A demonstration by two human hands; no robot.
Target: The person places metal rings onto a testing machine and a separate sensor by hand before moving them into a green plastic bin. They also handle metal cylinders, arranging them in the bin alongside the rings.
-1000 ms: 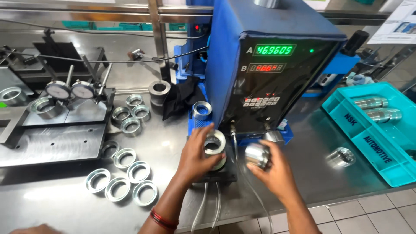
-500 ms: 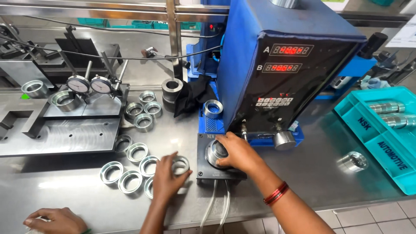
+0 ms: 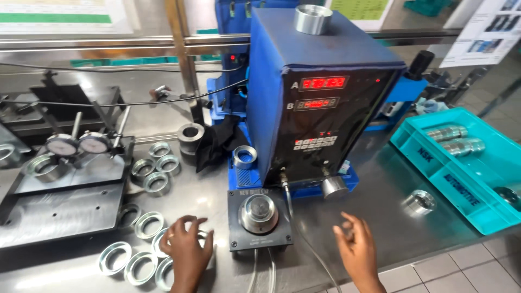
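Rings (image 3: 142,245) lie clustered on the steel table (image 3: 412,239); left hand (image 3: 184,250), fingers curled, now covers one. Right hand (image 3: 356,250) has left the black fixture (image 3: 259,220) and hovers spread, empty, beside it

Bright, even light from above falls on the steel surface (image 3: 380,228), leaving soft white glare ahead of the left hand (image 3: 185,250) and only faint shadows under both hands, while the right hand (image 3: 357,250) is motion-blurred and straight lines bow at the edges.
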